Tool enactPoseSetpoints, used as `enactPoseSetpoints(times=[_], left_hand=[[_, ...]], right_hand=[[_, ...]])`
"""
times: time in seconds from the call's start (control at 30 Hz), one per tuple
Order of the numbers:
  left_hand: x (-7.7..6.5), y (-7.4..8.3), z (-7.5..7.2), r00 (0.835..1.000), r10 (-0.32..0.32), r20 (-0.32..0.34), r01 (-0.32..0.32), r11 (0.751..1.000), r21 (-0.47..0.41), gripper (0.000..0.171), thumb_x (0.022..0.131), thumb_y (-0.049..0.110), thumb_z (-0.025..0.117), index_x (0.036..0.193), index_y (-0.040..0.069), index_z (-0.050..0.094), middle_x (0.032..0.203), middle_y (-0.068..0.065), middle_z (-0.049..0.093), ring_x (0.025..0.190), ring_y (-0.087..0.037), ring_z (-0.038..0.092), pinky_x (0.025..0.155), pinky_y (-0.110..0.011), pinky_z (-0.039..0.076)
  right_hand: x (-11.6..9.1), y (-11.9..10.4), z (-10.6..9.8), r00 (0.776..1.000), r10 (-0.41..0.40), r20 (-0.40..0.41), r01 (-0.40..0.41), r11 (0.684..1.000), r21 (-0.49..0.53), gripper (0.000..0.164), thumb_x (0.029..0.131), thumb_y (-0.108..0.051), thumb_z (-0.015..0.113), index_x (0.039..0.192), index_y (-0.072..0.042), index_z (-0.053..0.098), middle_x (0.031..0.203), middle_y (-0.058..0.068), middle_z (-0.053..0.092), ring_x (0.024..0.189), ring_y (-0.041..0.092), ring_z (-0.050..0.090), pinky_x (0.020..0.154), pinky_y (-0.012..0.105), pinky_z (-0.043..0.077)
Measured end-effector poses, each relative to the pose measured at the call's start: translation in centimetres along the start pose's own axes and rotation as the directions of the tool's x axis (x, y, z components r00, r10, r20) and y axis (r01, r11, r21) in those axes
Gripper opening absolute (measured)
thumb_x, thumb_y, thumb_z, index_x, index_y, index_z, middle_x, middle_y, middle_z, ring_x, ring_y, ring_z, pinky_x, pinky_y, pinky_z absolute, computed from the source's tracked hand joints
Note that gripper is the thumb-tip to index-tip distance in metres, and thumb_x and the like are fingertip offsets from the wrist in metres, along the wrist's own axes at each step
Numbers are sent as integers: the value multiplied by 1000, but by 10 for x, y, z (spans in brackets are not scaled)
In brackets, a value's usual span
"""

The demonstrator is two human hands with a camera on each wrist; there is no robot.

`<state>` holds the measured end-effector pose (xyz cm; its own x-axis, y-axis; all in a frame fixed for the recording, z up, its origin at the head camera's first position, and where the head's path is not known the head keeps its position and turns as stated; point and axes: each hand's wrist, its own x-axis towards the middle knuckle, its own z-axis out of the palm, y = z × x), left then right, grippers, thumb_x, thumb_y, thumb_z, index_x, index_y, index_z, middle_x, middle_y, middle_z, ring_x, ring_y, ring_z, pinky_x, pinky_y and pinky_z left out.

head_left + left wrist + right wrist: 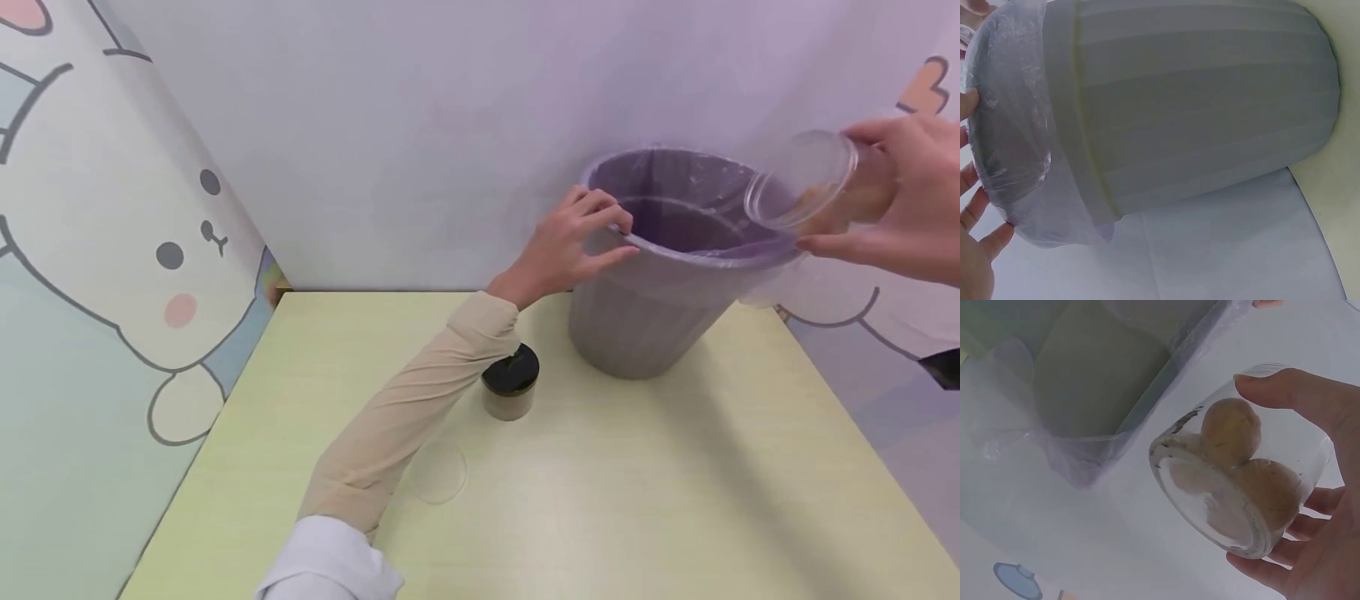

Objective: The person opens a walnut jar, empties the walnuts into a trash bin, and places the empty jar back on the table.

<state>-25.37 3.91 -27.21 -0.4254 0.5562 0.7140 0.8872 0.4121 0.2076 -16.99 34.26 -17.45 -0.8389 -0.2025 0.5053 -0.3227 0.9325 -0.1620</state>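
My left hand [566,242] grips the near left rim of a grey trash bin [637,325], fingers over the edge and thumb on the outside. A thin translucent plastic bag [1016,144] lines the bin and folds over its rim. At the bin's right side, my right hand [915,192] holds a clear jar [810,179] tilted, its open mouth turned toward the bin. Several round brownish pieces [1232,431] lie inside the jar, with dark specks on its wall in the right wrist view.
The bin stands at the back right of a pale yellow table [600,500], near the wall [375,150]. A small container with a black lid [512,379] stands close to the left forearm. A thin clear disc [438,473], like a lid, lies nearer the front.
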Motion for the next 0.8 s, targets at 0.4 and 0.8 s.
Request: enactPoseSetpoints(times=[0.4, 0.8], left_hand=[[2, 5, 5, 1000, -8, 22, 8, 1000, 1, 24, 86, 40, 69, 96, 18, 67, 106, 4, 57, 105, -14, 43, 78, -22, 42], [1, 3, 6, 1000, 15, 2, -15, 1000, -5, 24, 86, 38, 69, 96, 17, 67, 107, 3, 58, 105, -16, 44, 78, -23, 42]], right_hand=[[-3, 14, 4, 1000, 20, 8, -20, 1000, -8, 98, 52, 5, 78, 139, 3, 33, 137, 35, 31, 122, 52, 26, 103, 62, 18], [-3, 25, 11, 994, -90, -57, 91, 996, 8, 98, 49, 18, 74, 137, 3, 35, 139, 30, 33, 130, 45, 25, 109, 50, 14]])
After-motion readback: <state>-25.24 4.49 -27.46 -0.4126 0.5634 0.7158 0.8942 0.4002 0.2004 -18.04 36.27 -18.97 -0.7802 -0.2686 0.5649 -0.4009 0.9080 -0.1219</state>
